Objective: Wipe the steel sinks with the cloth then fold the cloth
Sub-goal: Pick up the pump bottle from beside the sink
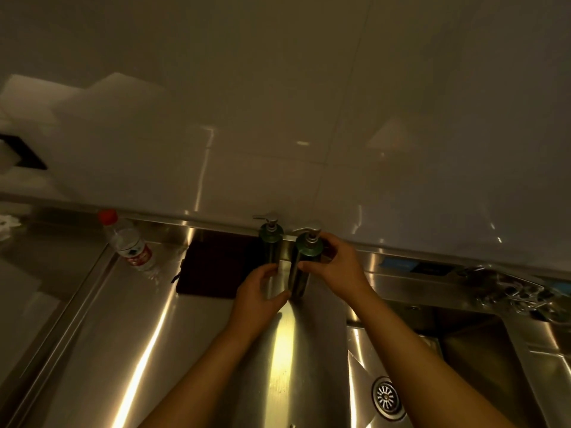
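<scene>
A dark cloth (213,267) lies flat on the steel counter against the wall, left of two pump dispensers. My right hand (335,267) grips the nearer, right dispenser (301,267) around its upper body. My left hand (262,296) is curled around the base of the same dispenser, fingertips touching the left dispenser (271,245) too. The steel sink (463,350) with its round drain (387,396) is at the lower right, below my right forearm.
A plastic water bottle (129,245) with a red cap stands at the counter's left. A heap of metal clips (509,288) lies on the ledge behind the sink. The tiled wall rises just behind the dispensers.
</scene>
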Available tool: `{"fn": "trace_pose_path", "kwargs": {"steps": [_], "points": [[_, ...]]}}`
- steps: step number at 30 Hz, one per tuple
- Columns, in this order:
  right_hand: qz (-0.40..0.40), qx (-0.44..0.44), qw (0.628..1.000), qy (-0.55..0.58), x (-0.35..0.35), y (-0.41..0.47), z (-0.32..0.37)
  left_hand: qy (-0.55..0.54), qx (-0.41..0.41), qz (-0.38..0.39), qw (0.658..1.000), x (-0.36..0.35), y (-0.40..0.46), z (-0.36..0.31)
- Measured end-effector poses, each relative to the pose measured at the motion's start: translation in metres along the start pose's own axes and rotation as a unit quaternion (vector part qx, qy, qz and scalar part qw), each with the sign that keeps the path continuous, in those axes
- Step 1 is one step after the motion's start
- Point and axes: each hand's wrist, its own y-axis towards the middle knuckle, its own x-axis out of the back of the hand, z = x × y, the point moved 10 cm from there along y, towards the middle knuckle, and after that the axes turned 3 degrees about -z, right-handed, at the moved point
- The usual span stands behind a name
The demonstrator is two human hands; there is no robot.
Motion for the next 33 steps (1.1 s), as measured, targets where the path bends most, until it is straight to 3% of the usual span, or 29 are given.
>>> {"fn": "trace_pose_path", "kwargs": {"steps": [16, 33], "points": [[-0.016, -0.013, 1.000, 0.005, -0.026, 0.050, -0.023, 0.044, -0.008, -0.030, 0.999, 0.014, 0.020, 0.031], [-0.068, -0.028, 0.997, 0.031, -0.029, 0.057, -0.044, 0.012, -0.003, -0.002, 1.000, 0.021, 0.013, 0.037]]}}
